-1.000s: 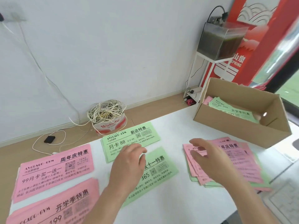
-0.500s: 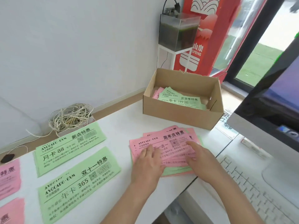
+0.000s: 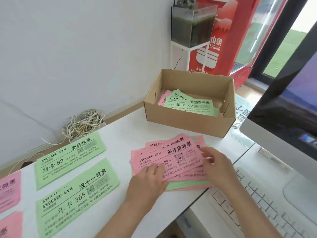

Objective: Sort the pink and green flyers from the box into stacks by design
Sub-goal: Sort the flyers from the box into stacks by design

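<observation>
Both hands are down on the loose pile (image 3: 187,183) of pink and green flyers, which lies on the white surface (image 3: 127,127) right in front of the person, just this side of the cardboard box (image 3: 188,123). More flyers lie inside the box. The left hand (image 3: 151,177) lies flat, fingers straight, pressing the near left part of the top pink flyer (image 3: 171,157). The right hand (image 3: 217,165) has its fingers bent at that flyer's right end. I can't tell whether they actually pinch the sheet or only touch it.

The top pink flyer's long axis runs left to right, its right end tilted a little away from the person, so one hand sits at each end. What matters next, I'd say, is that every sorted stack lies to the left. The two green stacks (image 3: 68,157) come first, and the pink stacks (image 3: 8,189) lie beyond them, cut by the frame edge. The left hand is the nearer one for that trip. The sheet would have to cross over the green stacks without disturbing them.
</observation>
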Available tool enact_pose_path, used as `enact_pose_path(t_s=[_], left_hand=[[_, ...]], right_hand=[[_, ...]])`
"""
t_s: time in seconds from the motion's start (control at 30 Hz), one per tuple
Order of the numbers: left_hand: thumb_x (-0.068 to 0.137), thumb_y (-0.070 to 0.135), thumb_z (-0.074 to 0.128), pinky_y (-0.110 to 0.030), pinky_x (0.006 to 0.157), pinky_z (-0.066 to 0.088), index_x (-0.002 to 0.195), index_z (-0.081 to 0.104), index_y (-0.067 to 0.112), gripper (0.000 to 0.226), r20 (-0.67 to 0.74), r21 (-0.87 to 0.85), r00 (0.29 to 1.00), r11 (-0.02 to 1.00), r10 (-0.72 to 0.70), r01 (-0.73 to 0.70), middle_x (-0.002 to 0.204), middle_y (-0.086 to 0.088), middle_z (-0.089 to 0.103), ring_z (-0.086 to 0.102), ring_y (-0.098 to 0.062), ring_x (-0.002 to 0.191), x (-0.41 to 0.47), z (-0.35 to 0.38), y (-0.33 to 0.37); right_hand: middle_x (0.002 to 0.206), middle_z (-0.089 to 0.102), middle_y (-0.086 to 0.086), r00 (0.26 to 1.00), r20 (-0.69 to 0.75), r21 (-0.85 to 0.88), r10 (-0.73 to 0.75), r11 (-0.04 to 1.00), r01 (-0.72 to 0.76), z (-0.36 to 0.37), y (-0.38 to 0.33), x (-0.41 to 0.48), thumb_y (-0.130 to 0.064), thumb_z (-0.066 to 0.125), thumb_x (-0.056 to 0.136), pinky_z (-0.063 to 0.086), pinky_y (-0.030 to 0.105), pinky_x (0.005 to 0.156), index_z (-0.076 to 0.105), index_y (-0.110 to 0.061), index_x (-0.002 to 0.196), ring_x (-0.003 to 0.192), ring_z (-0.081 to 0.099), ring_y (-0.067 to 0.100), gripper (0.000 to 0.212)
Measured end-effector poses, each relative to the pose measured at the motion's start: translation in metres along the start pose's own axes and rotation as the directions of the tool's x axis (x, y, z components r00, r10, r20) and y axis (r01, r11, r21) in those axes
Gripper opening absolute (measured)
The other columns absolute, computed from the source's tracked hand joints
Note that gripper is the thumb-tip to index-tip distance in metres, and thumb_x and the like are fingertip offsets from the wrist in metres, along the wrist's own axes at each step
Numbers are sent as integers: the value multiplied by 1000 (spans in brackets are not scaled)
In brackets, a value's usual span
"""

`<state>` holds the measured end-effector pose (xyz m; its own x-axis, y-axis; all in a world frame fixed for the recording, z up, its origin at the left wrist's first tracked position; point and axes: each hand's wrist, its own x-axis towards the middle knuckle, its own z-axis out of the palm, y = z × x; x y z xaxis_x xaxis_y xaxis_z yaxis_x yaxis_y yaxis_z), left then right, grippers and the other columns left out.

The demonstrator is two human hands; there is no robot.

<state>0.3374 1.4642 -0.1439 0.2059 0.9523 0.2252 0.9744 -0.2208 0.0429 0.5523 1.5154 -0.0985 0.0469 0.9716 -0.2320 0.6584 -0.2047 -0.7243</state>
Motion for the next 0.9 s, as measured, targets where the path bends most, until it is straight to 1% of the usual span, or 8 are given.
enact_pose_path(t_s=[0.13,0.23,0.37,0.57,0.63,0.73,0.83,0.9], left_hand=[[50,32,89,-26,37,46,85,67,13,46,45,116,995,988,93,-98,85,-8,69,64,-19,60,3,0,3],[27,12,90,-25,39,47,84,71,12,60,3,129,992,983,130,-129,86,-7,72,69,-17,66,-1,0,-2],[66,39,75,-20,35,36,73,64,21,22,-51,84,993,992,104,-100,73,7,65,61,-11,53,1,-2,-2],[80,51,46,-20,35,29,80,61,20,35,-15,78,1000,997,4,-2,60,6,56,52,-15,39,13,-7,7],[75,40,69,-21,33,31,80,61,19,22,-14,96,999,995,32,-30,57,6,56,51,-17,36,14,-9,7],[49,21,88,-20,34,22,77,58,22,40,65,79,998,996,27,-32,55,8,55,48,-17,33,8,-7,-2],[79,33,65,-23,33,33,78,53,27,14,62,-96,997,994,-53,59,56,12,60,52,-14,38,6,-9,-9],[91,39,50,-26,43,42,76,55,25,22,75,-204,984,964,-159,172,56,10,61,54,-13,46,10,-16,-11]], right_hand=[[85,69,-9,996,25,146,88,985,-91,-1,0,9,-25,48,96,52,35,78,64,-29,112,83,65,12,23],[76,69,-5,998,4,74,66,995,-66,-4,-3,14,-25,43,99,50,27,65,68,-26,104,73,66,13,25],[85,67,-6,995,11,126,102,987,-102,-2,-4,23,-17,61,91,47,24,61,66,-15,116,77,64,10,26],[68,65,8,961,188,584,204,763,-276,0,-6,29,-9,70,85,45,22,52,73,-3,91,54,54,11,9],[62,64,6,970,131,542,205,804,-243,2,-6,29,-19,71,86,44,24,52,73,-4,81,49,52,10,16],[53,62,-1,983,13,400,185,900,-174,5,-5,30,-33,71,85,48,32,58,70,-5,68,47,52,11,33],[52,60,-2,988,-20,290,153,947,-140,5,-1,31,-41,69,85,49,36,62,64,-8,60,53,52,16,41],[54,61,-5,992,-9,229,129,966,-124,4,-1,30,-40,66,87,47,34,61,64,-14,63,55,55,16,36]])
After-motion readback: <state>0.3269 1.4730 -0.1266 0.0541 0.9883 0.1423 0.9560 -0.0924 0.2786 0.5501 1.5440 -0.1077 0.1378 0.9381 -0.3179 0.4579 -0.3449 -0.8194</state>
